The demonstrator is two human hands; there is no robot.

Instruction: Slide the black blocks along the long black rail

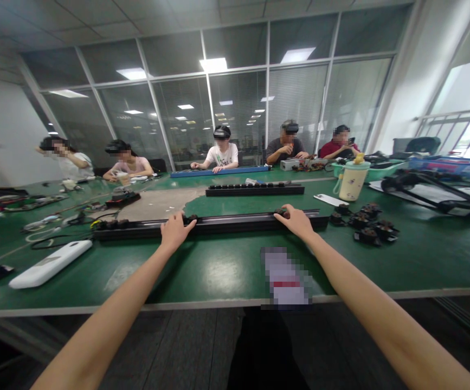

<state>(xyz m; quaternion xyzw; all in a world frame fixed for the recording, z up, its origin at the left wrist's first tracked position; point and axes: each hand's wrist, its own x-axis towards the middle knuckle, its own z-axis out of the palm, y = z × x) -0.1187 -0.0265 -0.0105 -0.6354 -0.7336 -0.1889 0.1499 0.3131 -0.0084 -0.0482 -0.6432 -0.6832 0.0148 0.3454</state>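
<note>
A long black rail (235, 223) lies across the green table in front of me, with a groove along its top. My left hand (174, 232) is closed over the rail left of its middle, thumb toward a small dark block (191, 219) on the groove. Toward the rail's right end, my right hand (296, 221) pinches another small dark block (280, 213) at the top of the rail. The fingertips partly hide both blocks. More dark blocks (116, 223) sit at the rail's left end.
Several loose dark blocks (375, 223) lie right of the rail. Behind it stands a second black rail (255, 190). A white case (51, 264), a blurred phone-like object (285, 276), a white phone (330, 200) and a cream cup (353, 181) are around. Several people sit across the table.
</note>
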